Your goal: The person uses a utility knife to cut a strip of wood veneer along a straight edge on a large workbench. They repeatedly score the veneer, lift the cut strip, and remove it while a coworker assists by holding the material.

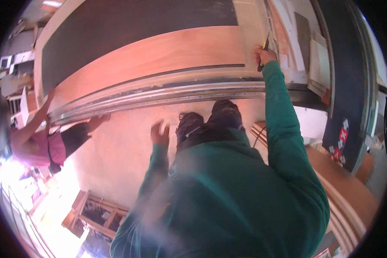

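Note:
My right hand (266, 55) is closed on a slim black-and-yellow tool (261, 66), which looks like a utility knife, at the right end of a large board on the machine bed. The board has a dark panel (150, 30), a reddish wood sheet (159, 50) and a pale border (249, 21). Long metal rails (167, 95) run along the near edge. My left hand (160, 133) hangs low beside my legs, fingers apart and holding nothing, away from the board.
A co-worker in a maroon shirt (47, 148) reaches to the board's left end. At right stand a dark upright beam (348, 86), leaning offcuts (316, 64) and curved stacked boards (348, 189). A wooden frame (107, 223) lies at lower left on the floor (107, 163).

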The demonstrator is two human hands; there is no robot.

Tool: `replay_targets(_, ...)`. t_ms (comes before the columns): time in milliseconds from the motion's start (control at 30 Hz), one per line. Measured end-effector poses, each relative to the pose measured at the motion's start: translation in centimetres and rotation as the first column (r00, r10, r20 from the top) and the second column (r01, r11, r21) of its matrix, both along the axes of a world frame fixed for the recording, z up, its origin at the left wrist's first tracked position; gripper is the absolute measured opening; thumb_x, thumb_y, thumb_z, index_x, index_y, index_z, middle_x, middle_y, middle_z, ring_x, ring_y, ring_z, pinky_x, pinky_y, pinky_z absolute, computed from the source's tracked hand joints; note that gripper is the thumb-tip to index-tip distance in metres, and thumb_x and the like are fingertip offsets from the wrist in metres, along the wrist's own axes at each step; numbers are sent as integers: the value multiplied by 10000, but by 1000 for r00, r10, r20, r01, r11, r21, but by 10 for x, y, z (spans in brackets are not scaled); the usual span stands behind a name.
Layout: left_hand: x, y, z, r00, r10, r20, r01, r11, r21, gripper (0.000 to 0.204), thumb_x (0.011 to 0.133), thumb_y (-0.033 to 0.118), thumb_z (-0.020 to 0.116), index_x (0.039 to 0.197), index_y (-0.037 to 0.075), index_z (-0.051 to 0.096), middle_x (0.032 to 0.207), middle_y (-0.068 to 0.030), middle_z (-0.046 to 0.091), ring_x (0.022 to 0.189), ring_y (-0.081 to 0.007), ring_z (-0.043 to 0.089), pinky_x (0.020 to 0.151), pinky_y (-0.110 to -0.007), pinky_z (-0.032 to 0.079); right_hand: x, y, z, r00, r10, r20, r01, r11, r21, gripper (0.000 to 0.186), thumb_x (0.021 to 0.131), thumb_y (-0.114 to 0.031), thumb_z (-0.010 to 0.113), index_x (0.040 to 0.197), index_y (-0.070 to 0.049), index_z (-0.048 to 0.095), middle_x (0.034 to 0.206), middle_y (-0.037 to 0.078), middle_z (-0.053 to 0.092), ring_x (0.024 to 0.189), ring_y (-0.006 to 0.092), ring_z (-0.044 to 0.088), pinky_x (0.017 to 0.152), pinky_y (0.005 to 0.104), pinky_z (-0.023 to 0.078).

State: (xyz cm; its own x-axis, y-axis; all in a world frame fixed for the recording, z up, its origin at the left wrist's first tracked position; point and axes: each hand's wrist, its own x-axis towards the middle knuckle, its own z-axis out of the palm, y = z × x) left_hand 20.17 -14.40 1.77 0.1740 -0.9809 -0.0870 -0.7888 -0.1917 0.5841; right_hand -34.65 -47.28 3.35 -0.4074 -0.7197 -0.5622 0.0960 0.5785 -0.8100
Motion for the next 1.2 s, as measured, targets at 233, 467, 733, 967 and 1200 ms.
replay_targets(233, -121, -215, 23, 948, 295, 118, -298, 955, 8, 823, 826, 432, 866, 1436, -30, 562, 1546, -227, 496, 1465, -401, 424, 1210, -510, 369, 39, -22, -42, 943, 177, -280, -119, 970, 210, 350, 885, -308, 826, 1122, -53, 795, 954, 104, 778, 841, 272, 720, 741, 418, 574)
replay_targets(467, -137, -247, 19, 880, 453, 144, -460, 888, 15, 1047, 748, 501, 913, 1502, -67, 462, 1640, -218, 382, 1553, -376, 314, 1272, -509, 283, 48, -20, -34, 986, 49, -159, -15, 979, 205, 470, 861, -348, 861, 1211, -43, 787, 1171, 132, 776, 1025, 284, 727, 909, 418, 569)
replay_targets(733, -130, -251, 17, 889, 406, 212, -439, 887, 141, 1062, 771, 558, 884, 1501, -66, 431, 1646, -236, 367, 1558, -383, 304, 1276, -540, 254, 55, -20, -31, 972, 24, -235, 19, 984, 179, 414, 884, -294, 854, 1210, -47, 789, 1217, 121, 755, 1049, 256, 706, 942, 392, 551)
replay_targets(967, -128, -252, 12, 895, 401, 195, -422, 903, 77, 1010, 763, 534, 898, 1450, -68, 467, 1615, -268, 398, 1526, -427, 343, 1252, -536, 298, 52, -24, -33, 958, 52, -283, 17, 971, 237, 425, 873, -313, 865, 1198, -49, 792, 1187, 125, 758, 1025, 252, 706, 925, 385, 547)
replay_targets(1200, -127, -251, 10, 900, 392, 190, -405, 914, 33, 951, 758, 500, 911, 1390, -82, 502, 1584, -292, 415, 1486, -474, 377, 1210, -520, 376, 46, -23, -47, 981, -23, -191, 62, 979, 196, 416, 870, -340, 866, 1175, -66, 801, 1195, 122, 763, 1058, 278, 708, 968, 389, 532)
